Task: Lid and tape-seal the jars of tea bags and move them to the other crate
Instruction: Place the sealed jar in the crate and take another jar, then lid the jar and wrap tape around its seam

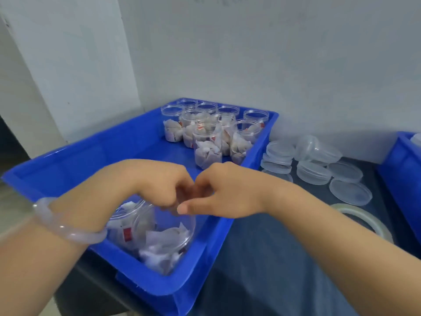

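One view only, head-worn, looking forward and down at the table (262, 258) toward the wall (273, 53). Close in: forearms (341, 236) fill the foreground, crate (68, 163) just below them (wide-angle lens, straight edges bow).

I see one clear jar (150, 233) of tea bags lying tilted in the blue crate's (68, 160) near corner. Open jars (208, 142) stand clustered at its far corner. Clear lids (319, 172) and a tape roll (364, 216) lie just right of it.
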A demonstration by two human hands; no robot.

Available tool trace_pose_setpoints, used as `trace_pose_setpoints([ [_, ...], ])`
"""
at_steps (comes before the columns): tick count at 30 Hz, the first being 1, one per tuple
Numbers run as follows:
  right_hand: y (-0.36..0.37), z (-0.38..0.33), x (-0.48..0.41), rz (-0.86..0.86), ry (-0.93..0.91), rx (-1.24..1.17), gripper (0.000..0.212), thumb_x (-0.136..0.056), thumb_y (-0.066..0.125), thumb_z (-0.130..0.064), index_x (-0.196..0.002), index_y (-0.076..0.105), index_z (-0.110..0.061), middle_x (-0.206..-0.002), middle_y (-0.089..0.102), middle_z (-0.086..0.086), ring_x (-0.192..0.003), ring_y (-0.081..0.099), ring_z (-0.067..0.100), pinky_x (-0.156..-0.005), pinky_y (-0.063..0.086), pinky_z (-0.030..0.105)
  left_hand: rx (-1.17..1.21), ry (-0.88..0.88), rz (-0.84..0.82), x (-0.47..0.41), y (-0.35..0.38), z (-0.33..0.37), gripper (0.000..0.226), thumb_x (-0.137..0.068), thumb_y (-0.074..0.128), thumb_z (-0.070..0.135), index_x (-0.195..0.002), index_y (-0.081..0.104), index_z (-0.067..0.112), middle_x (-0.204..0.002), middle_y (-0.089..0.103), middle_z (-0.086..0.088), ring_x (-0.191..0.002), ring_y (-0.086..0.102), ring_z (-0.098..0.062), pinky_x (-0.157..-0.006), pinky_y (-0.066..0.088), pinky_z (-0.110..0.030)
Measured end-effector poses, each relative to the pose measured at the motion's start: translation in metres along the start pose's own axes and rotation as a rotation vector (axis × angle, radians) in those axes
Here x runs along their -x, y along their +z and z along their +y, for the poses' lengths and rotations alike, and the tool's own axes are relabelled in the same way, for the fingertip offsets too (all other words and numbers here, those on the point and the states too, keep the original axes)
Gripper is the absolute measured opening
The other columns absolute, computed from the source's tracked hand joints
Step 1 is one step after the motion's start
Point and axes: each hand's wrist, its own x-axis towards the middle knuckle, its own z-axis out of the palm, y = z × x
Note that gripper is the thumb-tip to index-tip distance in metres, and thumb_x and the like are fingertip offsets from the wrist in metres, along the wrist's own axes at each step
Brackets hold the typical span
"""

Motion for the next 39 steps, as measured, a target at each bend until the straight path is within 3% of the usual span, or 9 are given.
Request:
trace_pose_setpoints([
  [4, 0.004, 0.006, 0.001, 0.077, 0.032, 0.07, 0.034, -0.085, 0.061, -0.049, -0.088, 0.061, -0.014, -0.083, 0.064, 0.001, -0.075, 0.057, 0.017, -0.058, 0.044, 0.026, 0.089, 0.015, 0.164, -0.023, 0.001, 0.007, 0.047, -0.081, 0.057, 0.0, -0.052, 0.062, 0.036, -0.052, 0.061, 0.018, -0.053, 0.055, -0.002, -0.055, 0.045, -0.016],
  [7, 0.008, 0.02, 0.002, 0.214, 0.064, 0.034, 0.029, -0.091, 0.056, -0.037, -0.109, 0.054, -0.014, -0.106, 0.062, 0.003, -0.093, 0.058, 0.022, -0.071, 0.048, 0.033, 0.081, 0.04, 0.294, -0.03, -0.012, 0.014, 0.03, -0.085, 0.057, 0.0, -0.079, 0.071, 0.026, -0.076, 0.071, 0.003, -0.066, 0.058, -0.012, -0.071, 0.053, -0.032],
  [15, -0.026, 0.044, 0.034, 0.727, -0.124, -0.368, 0.121, -0.053, 0.084, -0.056, -0.149, 0.015, -0.028, -0.133, 0.042, -0.024, -0.128, 0.042, 0.003, -0.104, 0.041, 0.028, 0.442, 0.313, 0.735, -0.003, -0.1, 0.058, 0.015, -0.081, 0.073, 0.008, -0.09, 0.069, 0.02, -0.074, 0.074, 0.002, -0.058, 0.067, -0.002, -0.059, 0.057, -0.021],
  [19, -0.034, 0.071, 0.066, 0.991, -0.07, -0.521, 0.089, -0.056, 0.076, -0.052, -0.132, 0.034, -0.036, -0.116, 0.056, -0.023, -0.101, 0.057, -0.01, -0.074, 0.046, 0.007, 0.628, 0.386, 0.669, -0.03, -0.1, 0.109, 0.014, -0.08, 0.072, 0.007, -0.081, 0.069, 0.021, -0.059, 0.068, 0.013, -0.058, 0.065, -0.006, -0.051, 0.053, -0.016],
  [24, 0.024, 0.117, 0.085, 1.0, 0.176, -0.657, 0.084, -0.059, 0.09, -0.023, -0.127, 0.041, -0.024, -0.116, 0.057, -0.007, -0.104, 0.06, 0.009, -0.084, 0.054, 0.033, 1.067, 0.242, 0.274, -0.093, -0.047, 0.144, 0.017, -0.091, 0.048, 0.0, -0.087, 0.062, 0.011, -0.079, 0.065, -0.006, -0.072, 0.065, -0.02, -0.052, 0.054, -0.026],
  [27, 0.063, 0.134, 0.087, 0.958, 0.248, -0.733, 0.084, -0.06, 0.088, -0.017, -0.126, 0.037, -0.027, -0.119, 0.053, -0.007, -0.111, 0.057, 0.014, -0.09, 0.051, 0.046, 1.242, 0.138, 0.347, -0.118, -0.002, 0.156, 0.015, -0.091, 0.051, 0.012, -0.093, 0.066, 0.013, -0.088, 0.069, -0.004, -0.072, 0.063, -0.015, -0.053, 0.043, -0.022],
  [32, 0.058, 0.166, 0.113, 0.688, 0.166, -0.973, 0.046, -0.063, 0.076, -0.049, -0.108, 0.064, -0.046, -0.118, 0.065, -0.013, -0.114, 0.058, 0.004, -0.087, 0.05, 0.02, 1.449, 0.327, 0.525, -0.137, 0.043, 0.15, 0.023, -0.091, 0.05, 0.019, -0.095, 0.072, 0.013, -0.09, 0.075, -0.002, -0.087, 0.069, -0.017, -0.087, 0.051, -0.035],
  [36, 0.042, 0.236, 0.123, 1.069, 0.787, -0.539, 0.042, -0.09, 0.048, -0.054, -0.121, 0.059, -0.028, -0.127, 0.06, -0.005, -0.125, 0.049, 0.019, -0.096, 0.044, 0.032, 1.369, 0.585, 0.636, -0.141, 0.058, 0.153, 0.032, -0.083, 0.044, 0.027, -0.097, 0.069, 0.013, -0.099, 0.072, -0.006, -0.097, 0.068, -0.022, -0.092, 0.051, -0.04],
  [39, 0.047, 0.272, 0.116, 0.887, 1.153, -0.305, 0.064, -0.094, 0.041, -0.055, -0.143, 0.035, -0.013, -0.142, 0.045, 0.01, -0.132, 0.036, 0.032, -0.103, 0.033, 0.046, 1.397, 0.656, 0.677, -0.149, 0.063, 0.154, 0.039, -0.082, 0.04, 0.032, -0.103, 0.066, 0.011, -0.101, 0.072, -0.009, -0.095, 0.069, -0.024, -0.089, 0.052, -0.041],
])
